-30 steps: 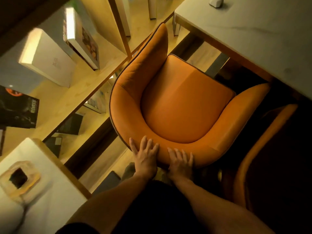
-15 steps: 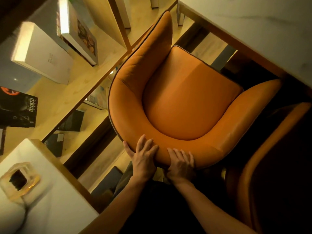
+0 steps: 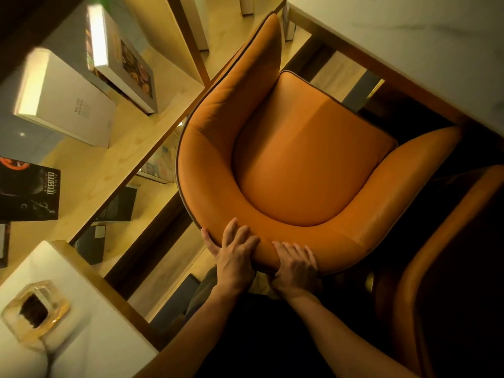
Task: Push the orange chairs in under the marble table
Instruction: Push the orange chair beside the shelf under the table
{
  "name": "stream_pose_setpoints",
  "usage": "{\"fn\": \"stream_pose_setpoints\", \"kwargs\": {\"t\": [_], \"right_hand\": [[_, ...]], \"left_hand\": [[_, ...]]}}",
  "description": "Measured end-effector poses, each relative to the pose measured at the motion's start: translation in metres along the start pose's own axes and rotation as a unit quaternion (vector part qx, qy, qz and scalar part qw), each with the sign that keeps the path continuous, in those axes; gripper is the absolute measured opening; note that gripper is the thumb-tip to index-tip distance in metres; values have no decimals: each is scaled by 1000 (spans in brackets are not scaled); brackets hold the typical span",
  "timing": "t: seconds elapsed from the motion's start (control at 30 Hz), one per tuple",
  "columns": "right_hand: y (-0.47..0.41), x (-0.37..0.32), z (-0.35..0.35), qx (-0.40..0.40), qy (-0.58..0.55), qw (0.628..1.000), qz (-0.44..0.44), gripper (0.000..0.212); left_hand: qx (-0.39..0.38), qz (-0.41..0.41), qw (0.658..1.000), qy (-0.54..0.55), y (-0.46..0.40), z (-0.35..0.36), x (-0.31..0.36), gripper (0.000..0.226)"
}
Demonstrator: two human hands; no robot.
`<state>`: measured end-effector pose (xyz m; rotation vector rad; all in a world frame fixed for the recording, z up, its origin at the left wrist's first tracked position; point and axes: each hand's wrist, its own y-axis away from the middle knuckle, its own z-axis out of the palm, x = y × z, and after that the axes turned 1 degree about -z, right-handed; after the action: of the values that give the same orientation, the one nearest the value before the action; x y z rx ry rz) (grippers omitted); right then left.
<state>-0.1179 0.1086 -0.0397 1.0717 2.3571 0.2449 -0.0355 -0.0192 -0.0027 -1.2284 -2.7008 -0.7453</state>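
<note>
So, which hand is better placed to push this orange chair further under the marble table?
Probably the left hand: its fingers wrap over the orange chair's backrest rim, thumb outside. The right hand only rests beside it, gripping lower.

Chair (image 3: 308,165): orange upholstery looking like leather, smooth, taking a soft sheen along the curved back; dark piping is running along the rim and seat edge. Second chair (image 3: 436,255), lower right: same orange covering, mostly in shadow. Table (image 3: 414,42): pale stone-like top, faintly veined, matt; a wood-coloured band is edging it. Shelves (image 3: 90,170): light wood, grain showing, satin finish. Books (image 3: 68,105): paper or card covers, one white and matt, one dark and slightly glossy. Block (image 3: 35,313) on the near white surface: clear, glass-like, glossy, amber-tinted. Hands bare.
</note>
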Motion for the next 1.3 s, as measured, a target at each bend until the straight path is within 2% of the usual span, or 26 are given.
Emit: {"fn": "stream_pose_setpoints", "kwargs": {"t": [0.4,0.57,0.8,1.03,1.3], "right_hand": [[0,-3,-5,31,-10,999,-4,68],[-2,-1,-1,-4,-10,1000,10,68],[-17,-5,-4,-7,-28,999,23,68],[-23,0,-8,-48,-1,999,25,74],[-27,5,-5,-20,7,1000,23,75]], "left_hand": [[2,9,1000,20,-4,4,-4,54],[0,13,1000,23,-5,2,-5,51],[-5,18,1000,6,-20,-11,-5,49],[-13,29,1000,-2,-28,-10,-4,52],[-26,31,999,-12,-34,-10,-2,47]]}}
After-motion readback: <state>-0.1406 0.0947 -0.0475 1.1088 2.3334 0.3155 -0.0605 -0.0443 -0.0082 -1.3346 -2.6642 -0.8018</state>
